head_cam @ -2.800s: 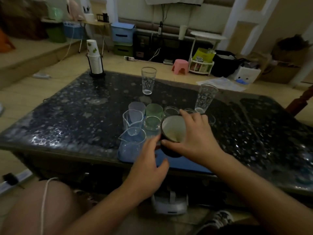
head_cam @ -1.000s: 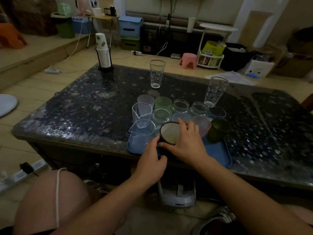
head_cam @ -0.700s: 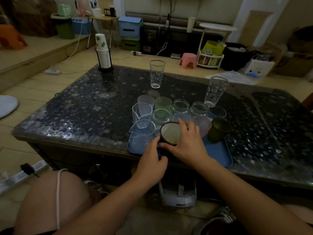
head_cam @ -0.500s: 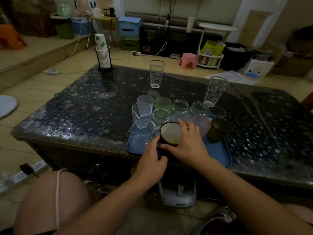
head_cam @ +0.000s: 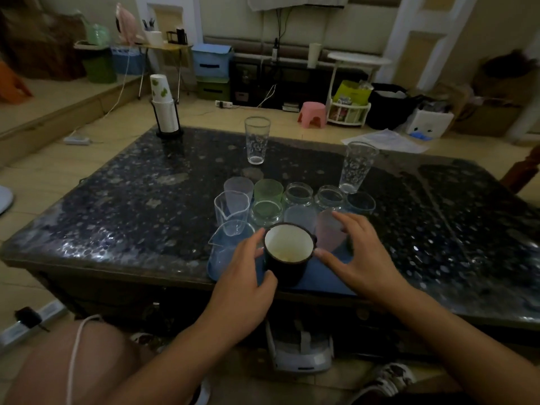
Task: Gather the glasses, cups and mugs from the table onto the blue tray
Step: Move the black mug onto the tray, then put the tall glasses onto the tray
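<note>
Since the dark mug [head_cam: 288, 252] needs a slot on the crowded blue tray [head_cam: 327, 280], the left hand [head_cam: 247, 276] curls round its side while the right hand [head_cam: 358, 255] hovers beside it, fingers spread and holding nothing. Two tall glasses [head_cam: 257, 140] stand well beyond the fingertips.

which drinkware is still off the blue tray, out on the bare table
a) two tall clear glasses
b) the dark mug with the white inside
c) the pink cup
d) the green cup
a: two tall clear glasses stand on the dark table beyond the blue tray, while the dark mug sits on the tray.
</note>
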